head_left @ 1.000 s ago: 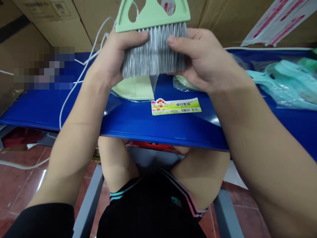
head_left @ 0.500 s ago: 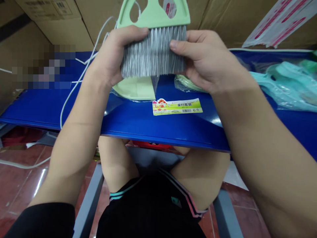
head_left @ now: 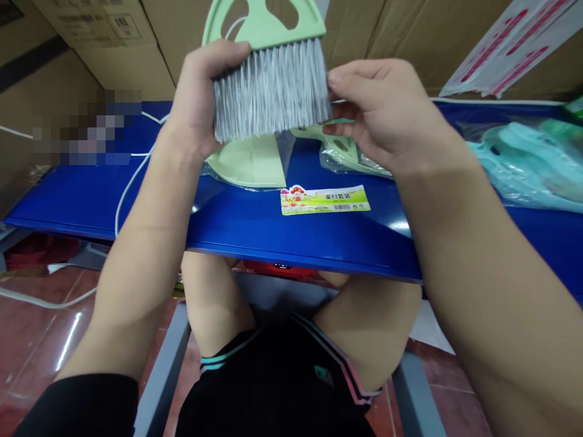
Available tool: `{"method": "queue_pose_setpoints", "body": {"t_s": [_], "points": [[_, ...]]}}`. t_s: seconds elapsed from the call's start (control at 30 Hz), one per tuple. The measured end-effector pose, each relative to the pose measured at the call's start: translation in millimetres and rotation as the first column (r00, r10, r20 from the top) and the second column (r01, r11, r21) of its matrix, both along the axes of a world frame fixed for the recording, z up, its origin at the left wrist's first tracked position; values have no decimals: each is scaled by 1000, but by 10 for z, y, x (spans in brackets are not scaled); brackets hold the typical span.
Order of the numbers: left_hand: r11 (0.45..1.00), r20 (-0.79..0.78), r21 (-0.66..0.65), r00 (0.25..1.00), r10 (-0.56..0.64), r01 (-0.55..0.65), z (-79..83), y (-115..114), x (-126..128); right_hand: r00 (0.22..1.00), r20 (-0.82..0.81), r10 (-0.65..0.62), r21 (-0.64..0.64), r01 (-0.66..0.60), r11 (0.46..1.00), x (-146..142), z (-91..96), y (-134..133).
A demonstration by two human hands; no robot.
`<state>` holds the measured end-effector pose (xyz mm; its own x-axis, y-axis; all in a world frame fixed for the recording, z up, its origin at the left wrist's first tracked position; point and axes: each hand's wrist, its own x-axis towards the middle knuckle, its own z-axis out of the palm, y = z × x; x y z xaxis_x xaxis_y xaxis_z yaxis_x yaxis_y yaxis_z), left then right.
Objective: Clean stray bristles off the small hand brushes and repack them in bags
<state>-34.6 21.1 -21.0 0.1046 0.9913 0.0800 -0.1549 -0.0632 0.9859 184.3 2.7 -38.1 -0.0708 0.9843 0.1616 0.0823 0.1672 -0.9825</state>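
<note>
The brush (head_left: 272,85) is out of any wrapping and raised above the counter (head_left: 273,233), so the handling of its bristles looks under way; how much remains cannot be judged. The left hand (head_left: 195,91) grasps it, thumb lying where bristles meet head. The right hand (head_left: 387,109) has thumb and fingers brought together at the bristles' outer edge; whether they pinch any cannot be told. The other pieces lie unhandled, with clear film around them. Counted: one brush held up, one pale-green dustpan (head_left: 255,164), one light-green piece (head_left: 344,152) partly behind the right hand, one printed label (head_left: 324,200), and turquoise pieces (head_left: 523,161) too overlapped to number.
</note>
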Motion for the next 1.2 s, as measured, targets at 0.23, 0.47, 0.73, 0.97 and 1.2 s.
{"method": "queue_pose_setpoints", "body": {"t_s": [0.23, 0.47, 0.73, 0.97, 1.2], "points": [[987, 60, 113, 991, -121, 114, -18, 13, -26, 998, -17, 60, -3, -61, 998, -69, 30, -69], [984, 81, 100, 985, -155, 146, -10, -9, -14, 1000, -15, -27, -17, 27, 1000, -93, 43, -78], [984, 29, 129, 992, -124, 120, -15, -12, -14, 996, -22, -91, -21, 91, 996, -96, 54, -76], [981, 32, 146, 991, -133, 127, -32, 17, -25, 1000, 15, -26, -25, 26, 999, -77, 11, -41], [984, 26, 155, 996, -91, 86, -44, 19, -5, 999, 15, -43, -9, 43, 999, -96, 37, -71]]}}
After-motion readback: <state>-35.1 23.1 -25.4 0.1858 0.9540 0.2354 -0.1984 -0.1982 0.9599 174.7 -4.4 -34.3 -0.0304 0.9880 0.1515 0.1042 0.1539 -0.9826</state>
